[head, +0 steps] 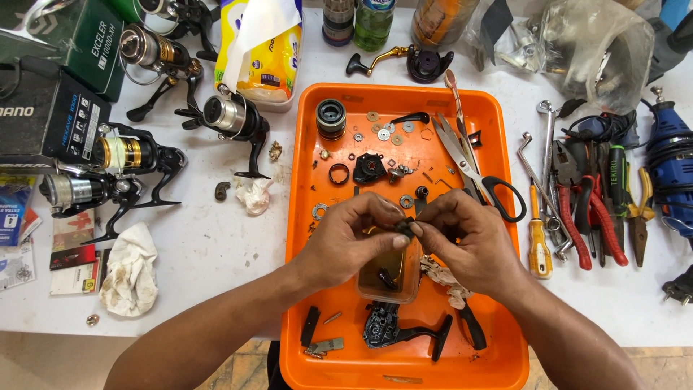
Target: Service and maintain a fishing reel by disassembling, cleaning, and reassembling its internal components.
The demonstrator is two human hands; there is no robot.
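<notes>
We cannot make out the small dark part (405, 230) pinched between our left hand (354, 242) and right hand (468, 245): our fingertips cover most of it, so its shape stays unclear. Our hands also hide much of the clear plastic tub (390, 278) beneath them, and the dark liquid inside conceals whatever lies in it. The washers and rings scattered on the orange tray (303, 217) are too small for us to tell apart. The picture's edge cuts off the blue rotary tool (671, 155) at right, the bottles (361, 22) at top and the boxes (50, 108) at left.
</notes>
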